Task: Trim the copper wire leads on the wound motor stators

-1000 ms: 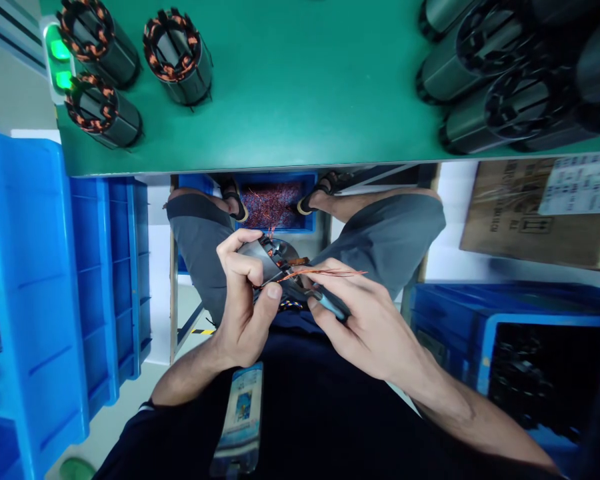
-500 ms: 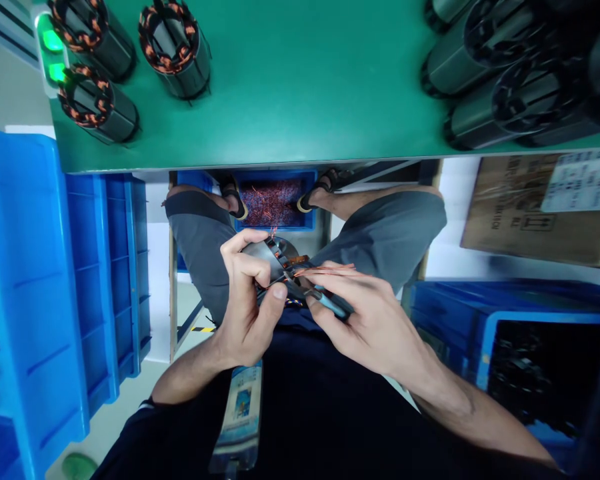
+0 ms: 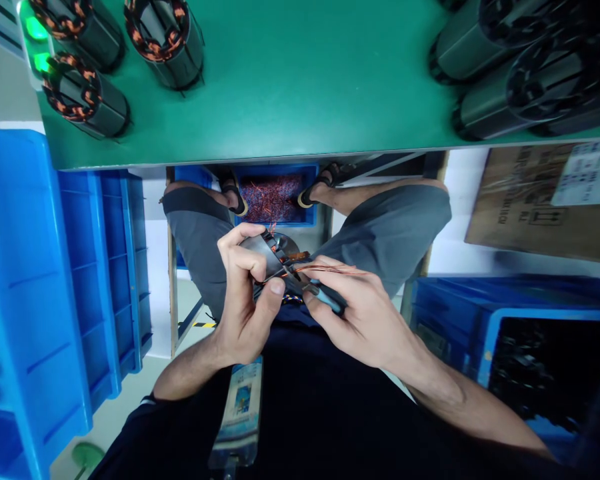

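Observation:
Above my lap, my left hand (image 3: pixel 247 293) is closed around a motor stator (image 3: pixel 255 248), a grey metal cylinder with dark slots and copper winding at its end. My right hand (image 3: pixel 360 313) grips a small pair of pliers with blue handles (image 3: pixel 327 300). Their dark jaws touch or nearly touch the stator's wound end; fingers hide part of the contact. A bundle of thin copper wires (image 3: pixel 330 269) runs from the stator across my right fingers. Short reddish wire ends (image 3: pixel 273 227) stick up at the stator's far side.
Wound stators (image 3: pixel 163 47) stand at the left of the green table (image 3: pixel 300 87), dark unwound-looking ones (image 3: pixel 495 87) at its right. A blue bin of copper wire scraps (image 3: pixel 275 200) sits between my feet. Blue crates (image 3: pixel 35 280) flank me, with a cardboard box (image 3: pixel 525 213) at right.
The pliers and right fingers have shifted slightly at the stator's end, and the copper wires now lie further over my right hand. The whole view has shifted a little.

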A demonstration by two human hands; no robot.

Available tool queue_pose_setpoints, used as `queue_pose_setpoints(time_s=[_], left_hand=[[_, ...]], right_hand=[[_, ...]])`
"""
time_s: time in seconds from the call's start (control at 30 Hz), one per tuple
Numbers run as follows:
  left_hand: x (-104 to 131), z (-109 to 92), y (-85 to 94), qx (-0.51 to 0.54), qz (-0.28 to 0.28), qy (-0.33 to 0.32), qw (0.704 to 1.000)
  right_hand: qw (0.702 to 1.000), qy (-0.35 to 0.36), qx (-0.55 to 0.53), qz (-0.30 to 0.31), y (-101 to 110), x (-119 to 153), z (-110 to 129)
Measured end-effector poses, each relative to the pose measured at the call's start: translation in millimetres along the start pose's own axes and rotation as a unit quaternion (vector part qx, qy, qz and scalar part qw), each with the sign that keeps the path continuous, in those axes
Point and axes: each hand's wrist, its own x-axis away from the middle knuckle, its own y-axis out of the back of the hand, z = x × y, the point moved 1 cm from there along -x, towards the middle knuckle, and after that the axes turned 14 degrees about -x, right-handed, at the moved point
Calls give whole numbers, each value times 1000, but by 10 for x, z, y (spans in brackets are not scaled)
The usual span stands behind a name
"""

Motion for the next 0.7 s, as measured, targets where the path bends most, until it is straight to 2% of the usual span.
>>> queue_pose_setpoints(time_s=[0.1,0.27,0.37,0.47,0.57,0.7], left_hand=[[-22,-9,-1,-8,-3,2,1000],[-30,-20,-2,-34,-20,-4,999],[-50,78,-76,-48,-37,4,998],[-153,370,-277,-58,-63,32,996],[-373,826,-591,-86,-71,87,990],[-691,1435,-994,-148,-36,206,967]], right_hand=[[1000,-7,-12,-4,-29,-6,-13],[999,0,-24,-48,-51,-67,-33],[997,-29,-54,-39,-51,-173,-174],[993,-87,-79,-7,-65,-369,-554],[980,-160,-117,7,-111,-645,-1164],[959,-209,-187,28,-242,-1014,-1996]])
